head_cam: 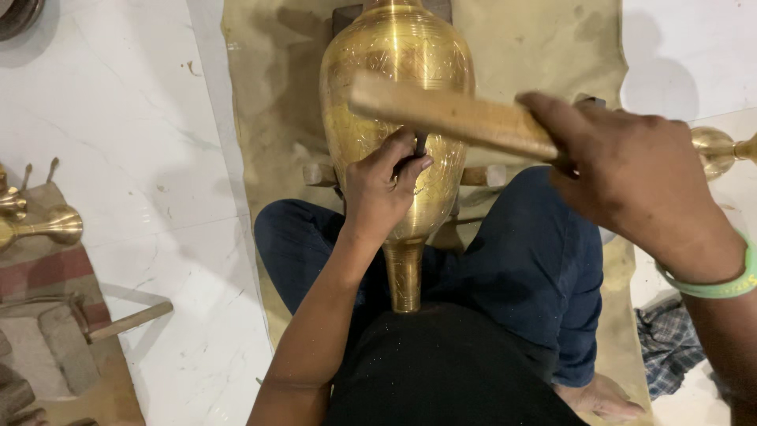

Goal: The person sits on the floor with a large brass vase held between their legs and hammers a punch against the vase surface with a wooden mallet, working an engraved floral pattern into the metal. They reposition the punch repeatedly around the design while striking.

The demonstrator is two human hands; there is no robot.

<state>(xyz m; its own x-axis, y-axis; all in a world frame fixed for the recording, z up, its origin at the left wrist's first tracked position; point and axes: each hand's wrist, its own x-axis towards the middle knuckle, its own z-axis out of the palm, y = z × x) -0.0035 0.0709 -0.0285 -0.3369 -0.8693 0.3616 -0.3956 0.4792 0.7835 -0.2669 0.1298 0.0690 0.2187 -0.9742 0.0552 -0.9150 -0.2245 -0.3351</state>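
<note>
A large engraved brass vase (pixel 394 79) lies on its side on a wooden rest between my knees, its narrow neck pointing at my lap. My left hand (pixel 382 189) rests on the vase's belly and pinches a small dark chisel (pixel 418 150) against the metal. My right hand (pixel 623 170) grips a flat wooden mallet stick (pixel 449 114), held just above the chisel. A green band circles my right wrist.
A tan cloth (pixel 544 47) covers the white marble floor under the vase. Brass pieces (pixel 47 227) and a hammer (pixel 118 322) lie on a mat at the left. Another brass item (pixel 721 150) sits at the right, a checked cloth (pixel 666 343) below it.
</note>
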